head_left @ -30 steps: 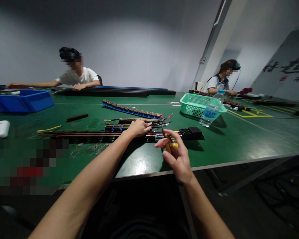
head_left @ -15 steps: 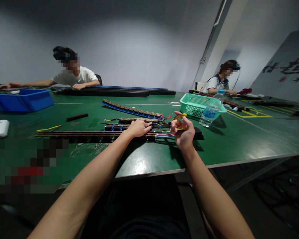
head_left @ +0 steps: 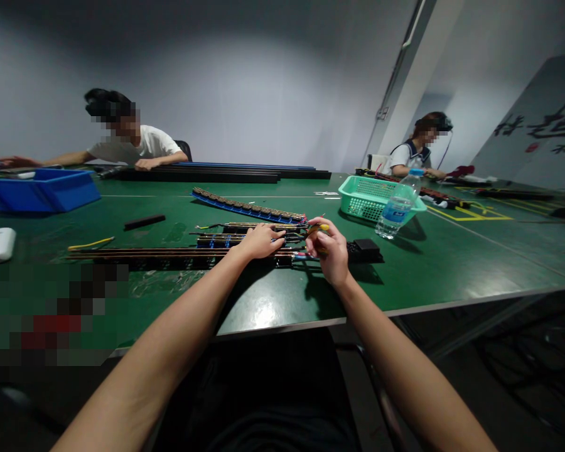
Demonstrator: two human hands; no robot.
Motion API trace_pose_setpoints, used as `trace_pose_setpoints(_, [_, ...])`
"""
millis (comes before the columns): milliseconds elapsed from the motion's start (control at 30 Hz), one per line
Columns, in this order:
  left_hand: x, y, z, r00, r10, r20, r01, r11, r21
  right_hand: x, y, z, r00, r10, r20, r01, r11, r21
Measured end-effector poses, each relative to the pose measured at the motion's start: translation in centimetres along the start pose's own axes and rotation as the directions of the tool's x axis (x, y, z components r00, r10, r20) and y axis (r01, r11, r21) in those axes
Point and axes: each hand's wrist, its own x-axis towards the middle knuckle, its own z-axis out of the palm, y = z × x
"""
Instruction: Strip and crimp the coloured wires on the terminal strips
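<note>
My left hand (head_left: 263, 240) lies with fingers stretched out over several black track strips with copper-coloured rails. Under and beside it are a short blue-and-black strip (head_left: 209, 241) and a long black strip (head_left: 145, 254). My right hand (head_left: 333, 256) is closed around yellow-handled pliers (head_left: 324, 227), just right of my left hand. The pliers' jaws are hidden among the wire ends at the strips' right side. Coloured wires (head_left: 300, 255) come out of the long strip near my right fingers. Behind both hands lies a curved blue-backed strip (head_left: 249, 206).
A green basket (head_left: 358, 204) and a water bottle (head_left: 396, 210) stand to the right. At left are a blue bin (head_left: 66, 191), a black bar (head_left: 144, 221) and a yellow wire (head_left: 91, 243). Two people sit across the green table, near long black rails (head_left: 207, 174).
My right hand has moved left with the pliers, in towards the wire ends, and its fingers have drawn closer together. My left hand stays in place on the strips.
</note>
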Motion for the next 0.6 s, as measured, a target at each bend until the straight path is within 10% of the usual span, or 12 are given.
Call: trace_pose_setpoints(600, [0.07, -0.31, 0.22, 1.0, -0.002, 0.014, 0.002, 1.0, 0.016, 0.3, -0.92, -0.23, 0.99, 0.026, -0.138, -0.01, 0.993, 0.119])
